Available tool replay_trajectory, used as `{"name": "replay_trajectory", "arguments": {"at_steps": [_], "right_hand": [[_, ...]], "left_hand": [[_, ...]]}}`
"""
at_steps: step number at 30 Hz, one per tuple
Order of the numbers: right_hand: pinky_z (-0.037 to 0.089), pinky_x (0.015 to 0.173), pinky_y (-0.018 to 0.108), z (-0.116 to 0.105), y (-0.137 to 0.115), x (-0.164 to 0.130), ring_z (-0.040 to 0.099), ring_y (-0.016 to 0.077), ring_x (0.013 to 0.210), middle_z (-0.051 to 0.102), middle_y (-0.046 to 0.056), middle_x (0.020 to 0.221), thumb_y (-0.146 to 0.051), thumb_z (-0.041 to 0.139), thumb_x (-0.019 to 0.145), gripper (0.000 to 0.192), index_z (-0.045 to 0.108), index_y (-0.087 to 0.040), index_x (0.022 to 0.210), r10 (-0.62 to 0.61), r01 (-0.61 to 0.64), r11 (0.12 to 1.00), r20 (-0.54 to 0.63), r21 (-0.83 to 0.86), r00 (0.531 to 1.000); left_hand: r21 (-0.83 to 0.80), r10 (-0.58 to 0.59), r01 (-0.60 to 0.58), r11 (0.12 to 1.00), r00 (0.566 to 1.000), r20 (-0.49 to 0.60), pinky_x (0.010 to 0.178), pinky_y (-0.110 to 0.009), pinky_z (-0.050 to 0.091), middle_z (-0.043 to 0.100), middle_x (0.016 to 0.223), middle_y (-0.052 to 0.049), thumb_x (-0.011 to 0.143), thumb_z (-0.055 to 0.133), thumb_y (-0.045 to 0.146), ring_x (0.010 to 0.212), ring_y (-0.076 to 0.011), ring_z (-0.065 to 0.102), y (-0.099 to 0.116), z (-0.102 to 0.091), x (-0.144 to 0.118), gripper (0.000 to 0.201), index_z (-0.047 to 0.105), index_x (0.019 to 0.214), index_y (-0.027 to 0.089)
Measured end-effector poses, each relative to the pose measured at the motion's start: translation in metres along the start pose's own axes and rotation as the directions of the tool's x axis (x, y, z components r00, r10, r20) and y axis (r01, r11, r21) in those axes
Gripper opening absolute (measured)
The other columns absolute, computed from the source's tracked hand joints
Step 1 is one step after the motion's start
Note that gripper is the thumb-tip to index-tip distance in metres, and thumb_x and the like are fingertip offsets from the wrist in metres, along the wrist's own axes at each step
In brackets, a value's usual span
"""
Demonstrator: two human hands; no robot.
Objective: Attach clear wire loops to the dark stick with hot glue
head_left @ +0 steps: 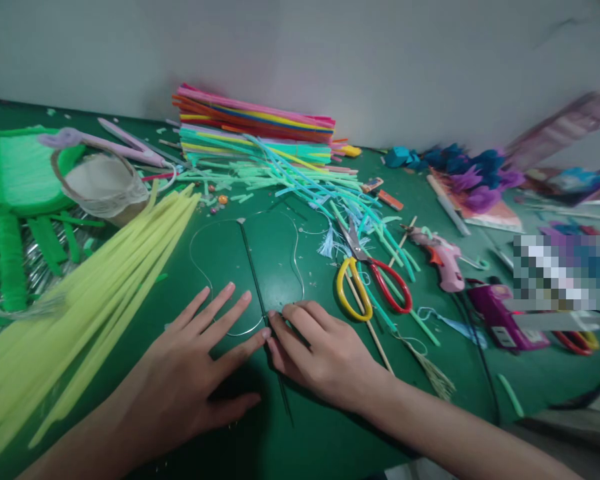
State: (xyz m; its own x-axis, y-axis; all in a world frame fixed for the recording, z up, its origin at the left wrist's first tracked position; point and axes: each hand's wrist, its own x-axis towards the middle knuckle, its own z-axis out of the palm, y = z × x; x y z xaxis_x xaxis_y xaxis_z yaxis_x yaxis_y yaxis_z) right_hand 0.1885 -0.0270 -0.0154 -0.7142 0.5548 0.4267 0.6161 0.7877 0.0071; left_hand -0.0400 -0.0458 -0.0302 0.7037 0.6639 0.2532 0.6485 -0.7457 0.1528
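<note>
While the left hand (200, 360) lies flat with fingers spread on the wire loop (245, 267), the right hand (315, 347) pinches the dark rod (260, 293). Both work near the bench's (330, 427) front edge.

Lower centre of the frame: left hand (195, 363) lies flat, fingers spread, on a thin wire loop (215, 230); right hand (315, 347) pinches the dark rod (253, 267) crossing it, scissors (367, 277) just right.

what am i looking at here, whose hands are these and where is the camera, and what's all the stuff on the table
One picture, taken by a camera worn on a person's head, looking down at their own bare hands on a green table. The left hand lies flat, fingers spread, on a thin heart-shaped wire frame. The right hand pinches where that frame meets a thin dark rod. Around them: long yellow pipe cleaners, a stacked pile of multicoloured pipe cleaners, yellow-and-red-handled scissors and a pink glue gun.
</note>
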Motion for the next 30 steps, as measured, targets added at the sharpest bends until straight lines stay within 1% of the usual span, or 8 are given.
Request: {"name": "replay_trajectory", "arguments": {"at_steps": [3,5,10,17,20,26,28,30], "right_hand": [[0.062,0.067,0.032,-0.001,0.002,0.000,0.065,0.0210,0.080,0.070,0.010,0.087,-0.016,0.058,0.090,0.017,0.071,-0.007,0.095,-0.047,0.047,0.999,0.009,0.013,0.999],[0.061,0.069,0.031,-0.002,0.005,0.000,0.065,0.0201,0.080,0.069,0.010,0.086,-0.015,0.058,0.091,0.016,0.071,-0.007,0.094,-0.016,0.017,0.996,-0.004,0.089,1.000],[0.057,0.078,0.032,-0.002,0.014,0.003,0.064,0.0185,0.086,0.065,0.013,0.095,-0.017,0.061,0.089,0.016,0.072,-0.008,0.097,0.287,-0.272,0.891,0.013,0.362,0.958],[0.051,0.082,0.034,0.007,0.018,0.016,0.060,0.0181,0.088,0.063,0.005,0.089,-0.018,0.069,0.085,0.003,0.071,-0.017,0.082,0.435,-0.474,0.720,0.203,0.507,0.877],[0.050,0.084,0.036,0.010,0.018,0.017,0.059,0.0176,0.087,0.062,0.005,0.090,-0.016,0.066,0.086,0.004,0.068,-0.016,0.082,0.400,-0.445,0.739,0.202,0.505,0.894],[0.052,0.082,0.038,0.007,0.018,0.010,0.058,0.0198,0.091,0.064,0.010,0.098,-0.017,0.055,0.093,0.013,0.067,-0.014,0.091,0.229,-0.262,0.854,0.127,0.450,0.965],[0.053,0.081,0.037,0.003,0.019,0.007,0.059,0.0196,0.091,0.064,0.011,0.099,-0.016,0.052,0.093,0.016,0.067,-0.014,0.097,0.181,-0.215,0.864,0.118,0.455,0.976],[0.055,0.080,0.035,-0.001,0.019,0.004,0.060,0.0186,0.091,0.063,0.012,0.099,-0.014,0.052,0.092,0.018,0.067,-0.013,0.102,0.197,-0.213,0.854,0.084,0.475,0.977]], "left_hand": [[0.007,-0.012,0.012,1.000,1.000,-0.010,0.106,-0.067,0.037,0.044,0.151,-0.020,0.085,0.062,0.050,0.142,-0.0438,0.033,-0.001,0.000,0.000,0.053,0.060,0.133,0.026],[0.024,0.018,-0.018,1.000,1.000,-0.010,0.104,-0.067,0.040,0.044,0.151,-0.020,0.086,0.061,0.051,0.141,-0.0440,0.034,-0.002,0.000,0.000,0.055,0.057,0.135,0.027],[0.032,0.012,-0.013,0.999,1.000,0.006,0.105,-0.066,0.039,0.042,0.154,-0.018,0.086,0.059,0.052,0.143,-0.0427,0.033,-0.003,0.000,-0.002,0.058,0.053,0.139,0.030],[0.026,0.009,-0.010,1.000,1.000,0.017,0.106,-0.067,0.038,0.041,0.154,-0.018,0.087,0.059,0.050,0.143,-0.0427,0.031,-0.002,0.000,-0.001,0.056,0.055,0.138,0.028],[0.038,0.024,-0.024,0.999,1.000,0.007,0.104,-0.067,0.040,0.043,0.153,-0.018,0.087,0.059,0.049,0.142,-0.0431,0.034,-0.003,-0.001,0.000,0.054,0.056,0.137,0.028],[0.070,0.065,-0.065,0.995,0.998,0.007,0.102,-0.066,0.043,0.042,0.153,-0.019,0.086,0.060,0.050,0.140,-0.0445,0.038,-0.007,0.000,0.000,0.059,0.054,0.140,0.028],[0.067,0.062,-0.063,0.996,0.998,0.010,0.102,-0.066,0.043,0.041,0.154,-0.019,0.086,0.060,0.050,0.140,-0.0446,0.037,-0.007,0.000,-0.001,0.059,0.053,0.140,0.029],[0.072,0.070,-0.071,0.995,0.997,0.016,0.102,-0.066,0.043,0.042,0.153,-0.019,0.086,0.059,0.050,0.140,-0.0446,0.036,-0.007,0.000,-0.001,0.059,0.052,0.141,0.029]]}}
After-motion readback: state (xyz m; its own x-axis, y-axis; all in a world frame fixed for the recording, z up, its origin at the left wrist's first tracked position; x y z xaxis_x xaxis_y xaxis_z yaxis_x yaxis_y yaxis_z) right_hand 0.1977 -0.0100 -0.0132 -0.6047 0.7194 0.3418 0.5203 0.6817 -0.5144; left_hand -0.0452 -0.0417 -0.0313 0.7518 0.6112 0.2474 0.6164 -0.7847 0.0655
